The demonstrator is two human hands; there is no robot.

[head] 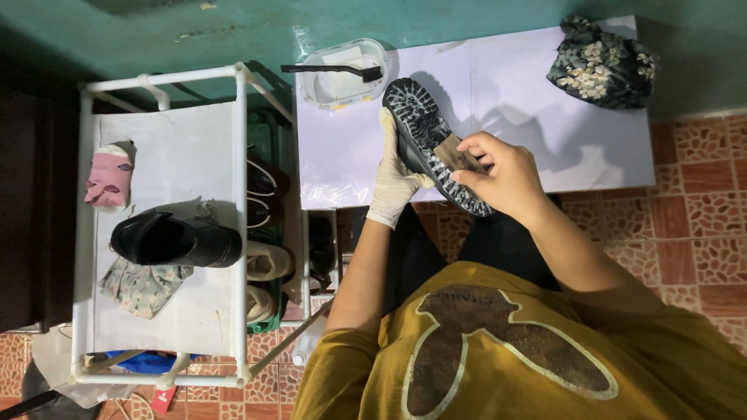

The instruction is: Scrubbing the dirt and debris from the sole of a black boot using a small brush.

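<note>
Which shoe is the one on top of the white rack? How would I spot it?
Find the white rack standing left of the person. On its top cloth shelf, between a pink sock and a flowery cloth, lies a black shoe on its side. It is the only shoe on that top shelf, dark and shiny; other shoes sit on lower shelves.

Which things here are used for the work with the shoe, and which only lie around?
In use:
- left hand, gloved, holding the shoe sole up
- right hand, pressing a brown cloth on the sole

Lying about:
- brush on a clear tub
- floral bag
- black boot on the white rack
- pink sock
</note>
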